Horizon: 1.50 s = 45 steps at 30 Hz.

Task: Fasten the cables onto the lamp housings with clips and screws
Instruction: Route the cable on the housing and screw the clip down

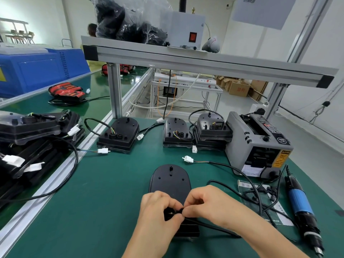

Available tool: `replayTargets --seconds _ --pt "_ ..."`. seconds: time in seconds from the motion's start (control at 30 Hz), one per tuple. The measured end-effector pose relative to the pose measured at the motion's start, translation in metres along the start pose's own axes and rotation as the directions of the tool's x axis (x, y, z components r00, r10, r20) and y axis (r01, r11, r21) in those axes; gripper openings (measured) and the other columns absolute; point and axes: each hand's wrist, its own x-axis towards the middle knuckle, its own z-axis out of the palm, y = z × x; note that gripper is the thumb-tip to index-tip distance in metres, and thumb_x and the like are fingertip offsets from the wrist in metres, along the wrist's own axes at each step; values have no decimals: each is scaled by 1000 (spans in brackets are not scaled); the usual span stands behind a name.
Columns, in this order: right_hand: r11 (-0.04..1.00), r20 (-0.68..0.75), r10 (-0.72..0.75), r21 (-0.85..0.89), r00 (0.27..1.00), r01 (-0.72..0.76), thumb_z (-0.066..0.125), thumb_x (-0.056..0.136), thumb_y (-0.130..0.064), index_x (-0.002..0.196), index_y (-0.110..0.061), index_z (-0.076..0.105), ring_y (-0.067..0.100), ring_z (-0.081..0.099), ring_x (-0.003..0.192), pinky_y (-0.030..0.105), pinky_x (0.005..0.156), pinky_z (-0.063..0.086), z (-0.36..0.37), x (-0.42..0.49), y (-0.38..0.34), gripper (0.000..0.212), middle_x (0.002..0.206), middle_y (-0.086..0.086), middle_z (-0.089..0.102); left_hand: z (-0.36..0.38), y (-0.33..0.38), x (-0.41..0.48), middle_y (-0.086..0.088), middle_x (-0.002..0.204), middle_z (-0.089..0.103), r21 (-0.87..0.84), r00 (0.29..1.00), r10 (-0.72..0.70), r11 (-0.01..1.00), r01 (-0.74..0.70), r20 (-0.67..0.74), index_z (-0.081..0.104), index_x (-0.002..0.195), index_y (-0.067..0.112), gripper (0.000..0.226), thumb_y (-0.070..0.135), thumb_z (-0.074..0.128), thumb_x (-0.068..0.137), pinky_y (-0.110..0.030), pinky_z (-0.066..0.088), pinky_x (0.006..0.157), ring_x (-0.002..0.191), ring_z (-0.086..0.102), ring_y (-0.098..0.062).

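From the head camera, the step in hand looks like seating the clip. Both hands meet over the near end of a black oval plastic lamp housing (170, 181), which lies back-up on the green bench mat (111, 198) straight in front of the person. The left hand (158, 207) has its fingers curled, pinching a small black clip (172, 214) against the housing. The right hand (202, 203) is curled too, its thumb and forefinger pinching the thin black cable (210, 226) just where it enters the clip. Whether the clip is fully round the cable is hidden by the fingers. The cable runs off to the right, loops back across the mat and ends in a white plug (188, 158) beyond the housing. No screw can be seen at the clip, so I judge the screwing is not yet done. The next move would call for one hand to keep the clip in place while the other reaches for the blue-and-black electric screwdriver (301, 207) lying well to the right. The cable's own loop lies across that reach, beside loose black parts on a clear plastic sheet (260, 194). Behind stand a grey tape dispenser (256, 144) and more wired black housings (119, 135).
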Motion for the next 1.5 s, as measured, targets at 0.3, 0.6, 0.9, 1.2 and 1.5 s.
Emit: replayTargets --seconds 0.3,0.6,0.9,1.2,1.5 --pt "999 -49 6 44 999 -4 71 77 -35 64 -41 66 -8 54 61 15 65 44 5 0 0 15 66 -23 64 0 -3 -1 19 94 52 17 998 33 999 -32 -57 57 76 34 17 27 72 75 1 26 83 109 27 16" --pt "988 -6 -9 153 1000 10 75 73 -29 66 -37 69 -2 53 62 18 66 44 3 0 3 12 64 -15 64 -1 -4 -2 18 94 52 46 995 96 994 -95 -17 58 70 34 18 25 72 77 1 22 86 111 26 14" --pt "997 -166 -82 -1 983 83 73 75 -37 63 -42 62 -5 51 61 13 58 41 13 -5 7 17 68 -22 60 -1 -3 -3 18 92 52 22 995 97 995 -96 -34 57 67 34 22 21 71 78 0 22 86 111 27 13" --pt "987 -189 -162 -23 969 160 72 78 -31 68 -42 63 -2 56 75 12 67 42 15 -8 15 17 84 -21 62 1 -3 -4 22 97 47 47 995 91 995 -90 -35 54 72 37 22 22 68 82 1 21 88 113 21 16" --pt "860 -299 -489 -324 820 395 52 84 -48 81 -24 63 -2 43 79 15 72 36 27 -11 27 26 78 -23 48 1 -4 -4 25 101 45 52 992 127 991 -125 -23 50 74 37 26 17 63 85 -2 24 87 115 23 11"
